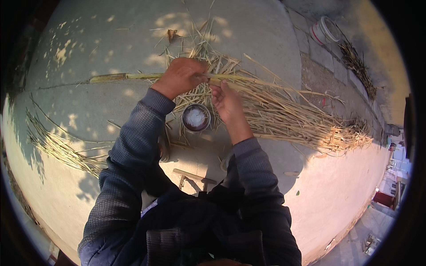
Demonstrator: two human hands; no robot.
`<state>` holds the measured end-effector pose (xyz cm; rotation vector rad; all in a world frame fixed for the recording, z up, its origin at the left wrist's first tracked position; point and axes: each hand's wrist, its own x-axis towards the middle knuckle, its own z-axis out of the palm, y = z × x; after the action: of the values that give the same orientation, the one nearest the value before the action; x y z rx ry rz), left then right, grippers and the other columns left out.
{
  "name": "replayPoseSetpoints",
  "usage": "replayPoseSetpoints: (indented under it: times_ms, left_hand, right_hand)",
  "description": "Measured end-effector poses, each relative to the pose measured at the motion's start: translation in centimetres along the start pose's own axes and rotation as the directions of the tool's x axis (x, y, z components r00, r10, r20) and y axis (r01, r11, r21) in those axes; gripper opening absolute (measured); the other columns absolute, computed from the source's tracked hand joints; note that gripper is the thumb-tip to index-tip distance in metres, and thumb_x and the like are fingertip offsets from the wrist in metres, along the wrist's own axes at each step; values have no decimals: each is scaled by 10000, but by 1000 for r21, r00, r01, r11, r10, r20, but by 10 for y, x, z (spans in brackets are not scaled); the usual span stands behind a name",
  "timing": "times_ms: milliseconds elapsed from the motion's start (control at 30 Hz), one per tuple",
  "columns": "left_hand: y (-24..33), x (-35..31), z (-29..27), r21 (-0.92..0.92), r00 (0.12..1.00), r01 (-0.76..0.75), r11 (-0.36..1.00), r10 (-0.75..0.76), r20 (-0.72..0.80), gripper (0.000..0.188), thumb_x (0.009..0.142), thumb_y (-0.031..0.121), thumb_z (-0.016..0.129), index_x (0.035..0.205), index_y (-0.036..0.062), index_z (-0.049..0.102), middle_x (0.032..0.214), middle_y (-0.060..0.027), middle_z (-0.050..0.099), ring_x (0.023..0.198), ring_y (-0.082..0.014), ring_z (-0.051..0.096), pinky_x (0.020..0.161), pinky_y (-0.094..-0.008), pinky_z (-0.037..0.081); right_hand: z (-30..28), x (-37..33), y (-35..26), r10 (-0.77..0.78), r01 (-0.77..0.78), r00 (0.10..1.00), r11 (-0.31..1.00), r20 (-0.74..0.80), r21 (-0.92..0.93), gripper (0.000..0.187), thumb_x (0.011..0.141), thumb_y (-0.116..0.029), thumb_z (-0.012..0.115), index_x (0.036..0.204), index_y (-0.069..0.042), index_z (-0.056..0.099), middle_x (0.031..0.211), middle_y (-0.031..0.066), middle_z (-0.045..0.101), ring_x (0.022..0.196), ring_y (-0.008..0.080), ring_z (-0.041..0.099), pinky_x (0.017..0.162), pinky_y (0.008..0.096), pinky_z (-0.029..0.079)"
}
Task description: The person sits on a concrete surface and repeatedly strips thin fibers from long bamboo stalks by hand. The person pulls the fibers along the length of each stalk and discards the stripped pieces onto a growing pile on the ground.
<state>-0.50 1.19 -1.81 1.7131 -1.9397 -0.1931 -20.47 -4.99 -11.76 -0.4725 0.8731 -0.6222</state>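
A long, pale yellow-green plant stalk [143, 76] lies crosswise in front of me. My left hand [182, 75] is closed round it, knuckles up, and one end sticks out far to the left. Close by on the right, my right hand [227, 102] pinches the stalk between thumb and fingers. Something small and dark shows between the two hands, too small to make out. Beyond my right hand the stalk runs over a big bundle of dry stalks [293, 119]. Below the hands stands a round metal bowl [195, 118] with something whitish inside.
Loose stalk scraps [199, 48] litter the concrete floor ahead. A smaller bunch of stalks [66, 150] lies at the left. At the far right are a white bucket [325, 31] and a dark bundle of sticks [357, 66]. A low wooden-topped stand [194, 176] is near my legs.
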Motion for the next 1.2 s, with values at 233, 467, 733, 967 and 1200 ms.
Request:
replayPoseSetpoints:
  times_ms: [233,467,733,967,1200]
  left_hand:
    - [-2,-11,-61,-56,994,101,993,-103,-30,233,791,213,817,854,41,674,709,-110,674,666,-281,675,601,-385,502]
    - [1,-28,-98,-223,959,280,934,-260,115,216,769,170,844,737,21,690,621,-69,619,541,-160,573,517,-327,406]
    - [-30,-19,-67,222,911,251,942,-152,-384,332,847,320,790,1014,52,686,785,-84,682,773,-281,642,778,-378,412]
    - [9,2,11,271,968,-68,960,130,-215,314,834,291,798,957,29,674,823,-83,675,770,-288,629,729,-405,446]
    - [1,-9,3,-220,958,206,953,-243,-155,322,798,327,841,835,51,681,665,-63,663,566,-207,615,542,-353,443]
  right_hand:
    - [-13,8,-13,225,-228,973,972,-48,-58,212,1004,-192,629,1125,-18,631,1068,149,711,864,201,668,761,360,563]
    - [-52,15,-69,-143,164,986,889,-81,429,314,947,-202,626,1176,9,588,1215,141,664,1031,227,634,769,337,495]
    - [-28,9,-58,-125,104,983,983,132,154,196,992,-198,651,1106,-39,640,1156,138,699,972,196,663,807,310,554]
    - [21,9,-38,-264,248,940,964,218,99,237,1014,-255,645,1129,-49,650,1126,95,716,945,143,677,797,277,567]
    - [26,5,-44,-255,278,911,960,324,-27,279,1024,-266,629,1173,-29,630,1164,126,708,1012,180,684,830,299,558]
